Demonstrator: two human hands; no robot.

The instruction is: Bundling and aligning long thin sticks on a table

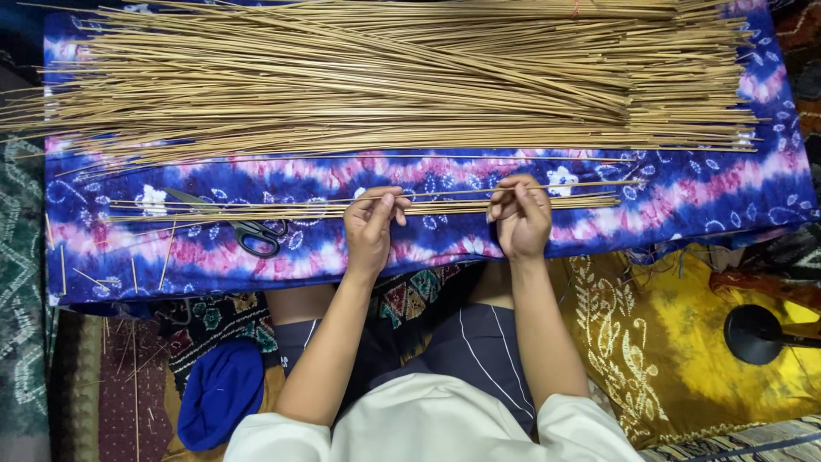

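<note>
My left hand [369, 224] and my right hand [520, 214] both pinch one thin bamboo stick [445, 192] that runs sideways between them, just above a small row of similar sticks [282, 208] on a blue, purple and pink tie-dye cloth [676, 201]. A large pile of long thin bamboo sticks [385, 77] covers the far half of the cloth. Black-handled scissors [248, 229] lie left of my left hand, partly under the small row.
Short cut stick pieces [128, 274] lie at the cloth's left edge. A yellow patterned cloth [684, 342] and a black round object [753, 334] sit at the right. A blue cloth bundle [221, 389] rests beside my left knee.
</note>
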